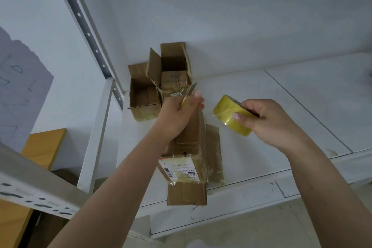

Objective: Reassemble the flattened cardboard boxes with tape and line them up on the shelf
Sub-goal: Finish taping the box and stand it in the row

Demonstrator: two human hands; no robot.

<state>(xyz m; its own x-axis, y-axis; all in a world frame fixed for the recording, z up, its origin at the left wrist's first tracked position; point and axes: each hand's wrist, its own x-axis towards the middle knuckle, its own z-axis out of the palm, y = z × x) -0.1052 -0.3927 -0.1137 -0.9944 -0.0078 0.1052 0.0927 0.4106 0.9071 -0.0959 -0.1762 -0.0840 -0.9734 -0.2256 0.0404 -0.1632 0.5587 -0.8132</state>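
Two cardboard boxes already stand opened out at the back of the white shelf [302, 94], beyond my left hand [177, 117]: a low open box [144, 98] nearest the upright post, and a taller open box [173, 66] touching it on its right, flaps up. So part of the job looks done, though the pair sits huddled in the corner more than in a tidy row. The third box [191, 147] is in progress; it lies lengthwise under my left hand, its near end with a shipping label [181, 171] hanging over the shelf's front edge, old shiny tape crinkled along its side. It is not yet squared up and, I judge, needs sealing and placing beside the others. My left hand is curled around a small knife [190, 92], blade pointing away from me toward the boxes, with the hand over the far end of the box; whether it presses the cardboard I cannot tell. My right hand [265, 121], off to the right of the box, grips a yellowish tape roll [231, 115], thumb pressed on its outer face, fingers wrapped behind. A clear strip seems to stretch from the roll toward the box.
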